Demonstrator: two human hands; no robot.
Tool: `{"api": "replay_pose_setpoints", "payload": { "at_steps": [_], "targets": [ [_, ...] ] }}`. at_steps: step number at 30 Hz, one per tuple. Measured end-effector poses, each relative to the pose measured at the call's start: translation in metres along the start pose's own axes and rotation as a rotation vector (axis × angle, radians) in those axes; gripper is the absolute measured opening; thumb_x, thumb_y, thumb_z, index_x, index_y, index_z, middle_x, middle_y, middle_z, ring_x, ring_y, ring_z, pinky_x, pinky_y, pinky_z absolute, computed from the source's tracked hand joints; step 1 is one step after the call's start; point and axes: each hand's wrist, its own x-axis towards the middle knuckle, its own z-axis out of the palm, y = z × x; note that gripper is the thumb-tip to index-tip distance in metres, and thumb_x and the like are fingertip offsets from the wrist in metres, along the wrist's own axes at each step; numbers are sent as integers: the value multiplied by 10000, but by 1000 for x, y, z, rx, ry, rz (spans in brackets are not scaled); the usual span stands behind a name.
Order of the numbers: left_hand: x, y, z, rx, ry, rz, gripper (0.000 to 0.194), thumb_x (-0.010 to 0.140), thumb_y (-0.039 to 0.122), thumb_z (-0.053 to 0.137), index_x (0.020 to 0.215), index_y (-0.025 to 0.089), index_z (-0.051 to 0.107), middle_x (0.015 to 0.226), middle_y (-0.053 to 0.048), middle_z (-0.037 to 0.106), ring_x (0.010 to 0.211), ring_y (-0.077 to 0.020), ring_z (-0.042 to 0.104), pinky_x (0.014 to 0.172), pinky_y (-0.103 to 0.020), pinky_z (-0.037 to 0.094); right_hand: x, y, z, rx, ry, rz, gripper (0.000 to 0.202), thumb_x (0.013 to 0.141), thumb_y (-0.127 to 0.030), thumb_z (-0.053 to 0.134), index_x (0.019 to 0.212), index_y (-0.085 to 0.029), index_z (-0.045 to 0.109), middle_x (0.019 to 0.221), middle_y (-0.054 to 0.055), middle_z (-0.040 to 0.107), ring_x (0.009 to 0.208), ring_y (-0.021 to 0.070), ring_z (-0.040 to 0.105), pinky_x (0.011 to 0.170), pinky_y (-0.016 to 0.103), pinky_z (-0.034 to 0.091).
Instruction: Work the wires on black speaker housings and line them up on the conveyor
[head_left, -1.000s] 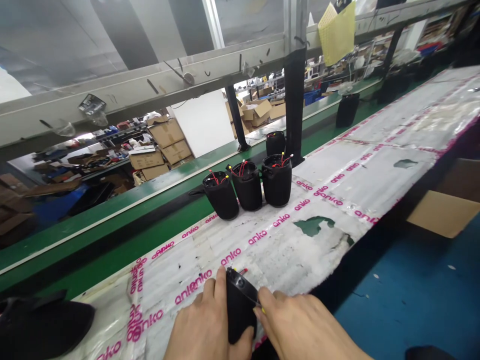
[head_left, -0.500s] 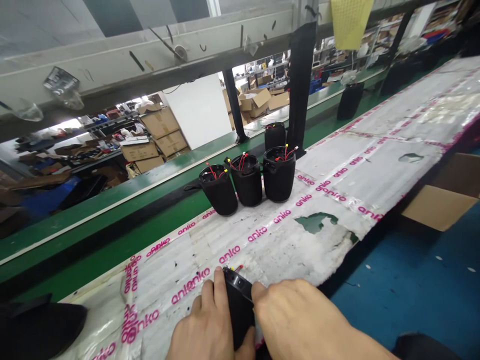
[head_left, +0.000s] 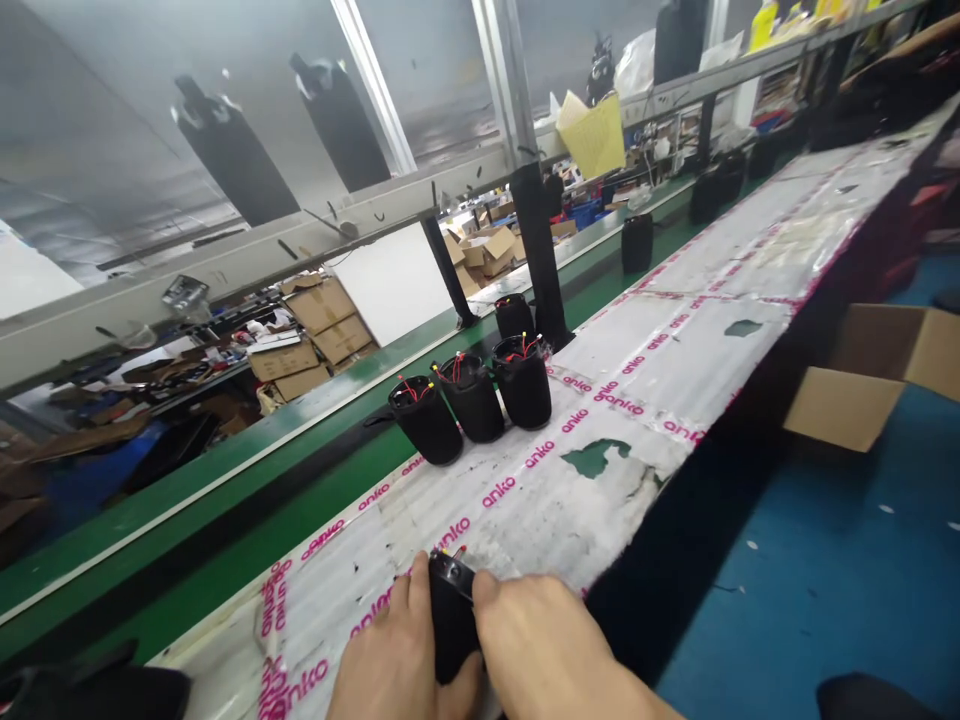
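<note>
At the bottom middle, a black fabric-covered speaker housing (head_left: pixel 454 625) lies tilted over the bench, its dark plastic rim uppermost. Small red and yellow wire ends poke out past that rim. My left hand (head_left: pixel 397 640) wraps its left side, fingers along the fabric and thumb underneath. Against the right side of the rim, my right hand (head_left: pixel 536 635) is closed with the thumb pressed to the edge; whatever its fingers hold is hidden. Farther up stand three similar housings in a row, the nearest-left one (head_left: pixel 426 425) with red wires showing. Another housing (head_left: pixel 514 315) is behind them.
The bench (head_left: pixel 517 510) wears white plastic with pink "anko" print, torn in places. Beyond it runs a green conveyor (head_left: pixel 300 490). A black post (head_left: pixel 540 255) rises behind the housings. A dark object (head_left: pixel 97 695) sits lower left; an open carton (head_left: pixel 844 405) is at right.
The view has tilted up and shifted, showing more of the overhead frame. Both hands keep their places on the housing, which now appears slightly farther left.
</note>
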Motion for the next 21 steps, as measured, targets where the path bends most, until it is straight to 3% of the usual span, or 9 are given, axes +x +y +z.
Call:
{"api": "replay_pose_setpoints", "payload": {
  "at_steps": [8,13,17,21],
  "targets": [
    [0,-5,-2,15,-12,29,825,792,362,491,1503,39,224,1427,-224,503,1109,-357,641,916,-447,501,6,-6,-14,-13,11,-89,85,714,-71,677,785,-116,693,798,140,714,711,285,707,585,331,533],
    [1,-7,-3,28,-11,21,826,775,337,512,1497,42,240,1370,-218,555,1097,-359,650,939,-474,501,-4,5,10,19,155,-48,150,905,-136,533,963,-143,672,810,85,726,722,270,715,611,339,518],
    [2,-7,-3,21,-9,52,840,749,338,516,1501,79,246,1399,-202,525,1081,-360,656,907,-483,516,-12,11,31,66,232,-7,125,940,-161,493,941,-173,618,736,39,713,623,266,702,514,326,443],
    [2,-13,-8,-115,4,82,827,736,351,521,1486,93,286,1339,-172,595,1089,-333,657,935,-440,500,-14,14,29,77,294,-7,127,988,-226,436,931,-201,546,703,22,682,580,263,685,460,332,343]
  ]
}}
